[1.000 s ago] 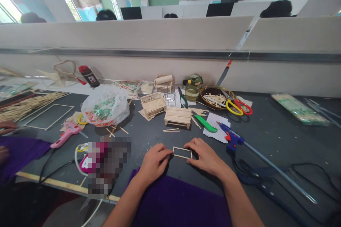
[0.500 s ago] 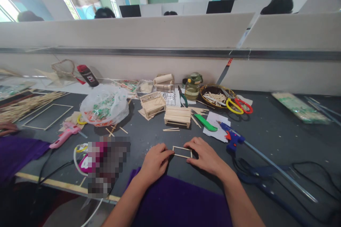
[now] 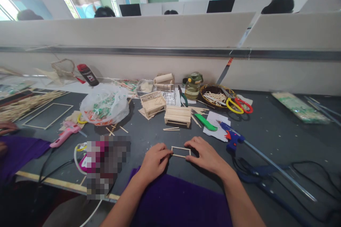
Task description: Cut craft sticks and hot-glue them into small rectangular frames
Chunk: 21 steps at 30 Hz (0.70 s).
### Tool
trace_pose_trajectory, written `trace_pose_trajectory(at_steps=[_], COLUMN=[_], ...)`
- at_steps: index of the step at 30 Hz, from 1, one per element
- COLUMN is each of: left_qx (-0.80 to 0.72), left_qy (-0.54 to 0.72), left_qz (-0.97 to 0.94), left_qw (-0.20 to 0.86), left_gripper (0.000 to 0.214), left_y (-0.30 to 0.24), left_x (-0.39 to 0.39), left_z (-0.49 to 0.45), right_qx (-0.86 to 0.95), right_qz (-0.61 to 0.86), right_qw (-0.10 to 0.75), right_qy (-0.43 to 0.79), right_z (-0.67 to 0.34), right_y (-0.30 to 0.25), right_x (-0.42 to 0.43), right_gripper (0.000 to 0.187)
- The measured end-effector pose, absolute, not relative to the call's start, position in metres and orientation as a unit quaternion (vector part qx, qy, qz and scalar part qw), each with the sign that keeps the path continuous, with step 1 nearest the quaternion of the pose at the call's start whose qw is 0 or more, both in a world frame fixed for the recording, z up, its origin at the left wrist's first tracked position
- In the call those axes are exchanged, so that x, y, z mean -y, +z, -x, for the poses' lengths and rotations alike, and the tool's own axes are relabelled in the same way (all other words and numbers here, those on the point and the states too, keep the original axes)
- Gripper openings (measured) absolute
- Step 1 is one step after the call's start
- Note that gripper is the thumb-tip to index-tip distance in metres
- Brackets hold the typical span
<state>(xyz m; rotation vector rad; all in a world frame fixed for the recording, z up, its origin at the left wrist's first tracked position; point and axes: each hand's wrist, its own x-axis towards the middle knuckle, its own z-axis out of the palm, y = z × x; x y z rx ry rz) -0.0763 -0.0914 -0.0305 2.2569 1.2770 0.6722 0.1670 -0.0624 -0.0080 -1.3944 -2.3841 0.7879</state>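
Observation:
A small rectangular frame of thin wooden sticks [image 3: 181,151] lies flat on the dark table [image 3: 279,134] near its front edge. My left hand [image 3: 154,160] pinches the frame's left end with curled fingers. My right hand [image 3: 205,156] presses its fingertips on the frame's right end. A purple cloth [image 3: 181,202] lies under my forearms. Just beyond the frame sit two loose sticks [image 3: 171,129] and a small wooden-stick bench [image 3: 177,116].
A blue glue gun [image 3: 231,136] with its cord lies right of my hands, beside a green cutter [image 3: 205,122] on white paper. Red and yellow scissors [image 3: 236,105], a basket of sticks [image 3: 214,96], a plastic bag [image 3: 104,105] and a pink glue gun [image 3: 65,133] surround them. Another person's hand [image 3: 6,127] is at far left.
Both hands stay on the small stick frame; the view shifted slightly, and the frame and hands sit almost where they were.

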Motion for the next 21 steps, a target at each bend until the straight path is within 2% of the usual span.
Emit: trace_pose_trajectory(at_steps=[7,17,21], left_qx=[-0.474,-0.481,-0.492], left_qy=[0.244,0.242,0.242], left_qz=[-0.813,-0.808,-0.796], left_qw=[0.233,0.24,0.257], left_gripper=[0.028,0.026,0.024], left_y=[-0.03,-0.029,-0.028], left_x=[0.091,0.09,0.089], left_z=[0.075,0.074,0.073], right_qx=[0.842,0.88,0.868], right_qz=[0.429,0.418,0.425], right_qw=[0.191,0.115,0.135], right_qy=[0.265,0.195,0.219], right_z=[-0.151,-0.139,-0.143], right_y=[-0.005,-0.015,-0.014], right_x=[0.067,0.066,0.065], right_gripper=[0.011,0.009,0.007])
